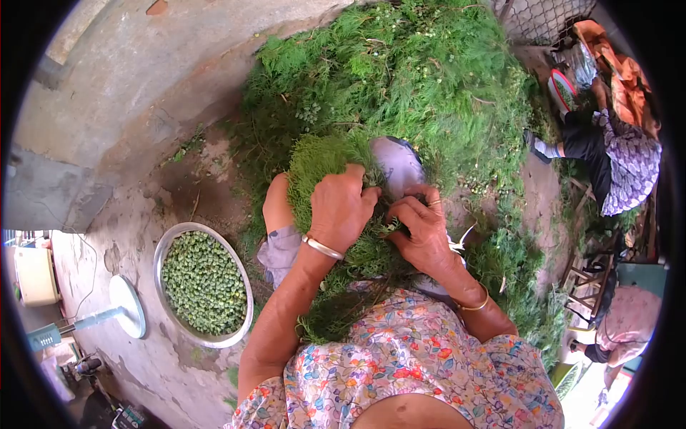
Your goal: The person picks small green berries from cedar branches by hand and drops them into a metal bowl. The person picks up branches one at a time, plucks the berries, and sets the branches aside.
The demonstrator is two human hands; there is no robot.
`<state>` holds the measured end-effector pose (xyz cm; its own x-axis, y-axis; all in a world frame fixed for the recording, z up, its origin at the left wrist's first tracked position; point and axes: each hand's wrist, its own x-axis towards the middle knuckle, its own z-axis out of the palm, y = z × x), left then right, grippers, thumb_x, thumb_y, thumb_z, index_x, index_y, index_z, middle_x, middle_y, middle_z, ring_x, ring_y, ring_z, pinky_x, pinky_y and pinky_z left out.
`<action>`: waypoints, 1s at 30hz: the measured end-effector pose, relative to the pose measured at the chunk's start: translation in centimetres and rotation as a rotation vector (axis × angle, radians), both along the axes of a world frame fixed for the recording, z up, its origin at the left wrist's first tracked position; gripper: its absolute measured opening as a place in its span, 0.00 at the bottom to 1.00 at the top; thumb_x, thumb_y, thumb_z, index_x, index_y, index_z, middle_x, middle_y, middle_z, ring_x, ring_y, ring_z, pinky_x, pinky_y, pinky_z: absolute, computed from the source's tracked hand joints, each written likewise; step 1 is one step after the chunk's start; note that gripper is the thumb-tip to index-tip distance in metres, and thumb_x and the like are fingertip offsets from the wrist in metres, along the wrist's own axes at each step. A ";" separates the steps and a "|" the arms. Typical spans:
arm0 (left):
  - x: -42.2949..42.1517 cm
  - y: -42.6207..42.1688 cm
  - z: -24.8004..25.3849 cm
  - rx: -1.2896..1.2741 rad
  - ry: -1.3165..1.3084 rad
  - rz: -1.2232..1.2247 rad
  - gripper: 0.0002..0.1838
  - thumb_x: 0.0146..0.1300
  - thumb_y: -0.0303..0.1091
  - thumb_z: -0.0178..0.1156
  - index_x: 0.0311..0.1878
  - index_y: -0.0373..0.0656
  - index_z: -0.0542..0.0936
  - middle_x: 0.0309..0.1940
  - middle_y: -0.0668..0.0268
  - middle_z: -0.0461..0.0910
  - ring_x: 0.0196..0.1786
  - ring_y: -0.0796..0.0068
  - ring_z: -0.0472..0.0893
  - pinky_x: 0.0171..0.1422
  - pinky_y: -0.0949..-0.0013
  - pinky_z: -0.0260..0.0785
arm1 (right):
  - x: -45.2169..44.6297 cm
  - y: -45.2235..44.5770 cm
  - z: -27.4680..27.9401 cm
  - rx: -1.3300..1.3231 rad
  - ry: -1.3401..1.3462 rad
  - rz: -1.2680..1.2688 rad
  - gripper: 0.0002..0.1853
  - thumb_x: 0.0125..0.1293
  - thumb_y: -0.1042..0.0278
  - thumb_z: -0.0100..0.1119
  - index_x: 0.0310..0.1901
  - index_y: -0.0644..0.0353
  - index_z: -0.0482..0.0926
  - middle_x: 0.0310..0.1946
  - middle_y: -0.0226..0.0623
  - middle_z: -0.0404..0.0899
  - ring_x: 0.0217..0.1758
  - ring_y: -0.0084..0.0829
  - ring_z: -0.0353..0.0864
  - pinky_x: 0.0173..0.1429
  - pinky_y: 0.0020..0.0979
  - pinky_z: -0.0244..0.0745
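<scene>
At 12 o'clock a big heap of cut branches (414, 86) spreads over the ground, and at 10 o'clock from the hands a leafy bunch (309, 163) lies over the lap. The left hand (339, 204) is clamped on that bunch's near edge; the right hand (416, 223), just beside it, has fingers curled in toward the thumb, though whether they pinch a stem I cannot tell. The metal basin (214, 344) sits on the ground at 8 o'clock, well apart, filled with small green cones (204, 282). With the basin that far off, cones could drop among the foliage and be lost; a hard tug might snap twigs, and a loose left grip could let the bunch slide off the lap.
</scene>
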<state>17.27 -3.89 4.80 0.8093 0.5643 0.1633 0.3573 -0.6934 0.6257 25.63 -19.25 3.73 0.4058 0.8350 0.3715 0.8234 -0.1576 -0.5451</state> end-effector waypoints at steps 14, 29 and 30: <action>0.2 -0.6 -1.1 -0.088 -0.185 0.008 0.12 0.49 0.28 0.63 0.36 0.35 0.73 0.19 0.48 0.75 0.23 0.45 0.76 0.28 0.52 0.67 | 0.4 -0.2 -0.6 0.001 -0.018 0.028 0.18 0.36 0.76 0.67 0.34 0.55 0.77 0.37 0.30 0.77 0.52 0.43 0.70 0.55 0.43 0.64; -0.9 0.5 -0.8 -1.379 -0.501 0.190 0.07 0.55 0.25 0.63 0.37 0.38 0.77 0.23 0.70 0.74 0.18 0.87 0.68 0.15 0.82 0.55 | 0.8 -0.2 -0.6 0.055 0.031 0.034 0.15 0.37 0.80 0.64 0.32 0.56 0.77 0.34 0.31 0.77 0.51 0.41 0.70 0.56 0.40 0.65; -1.1 0.7 -0.7 -1.468 -0.533 0.211 0.08 0.55 0.26 0.63 0.39 0.38 0.77 0.24 0.70 0.74 0.18 0.86 0.68 0.15 0.82 0.55 | 0.8 -0.1 -0.6 0.051 0.043 0.034 0.15 0.37 0.80 0.64 0.32 0.56 0.77 0.34 0.31 0.77 0.51 0.41 0.71 0.56 0.41 0.65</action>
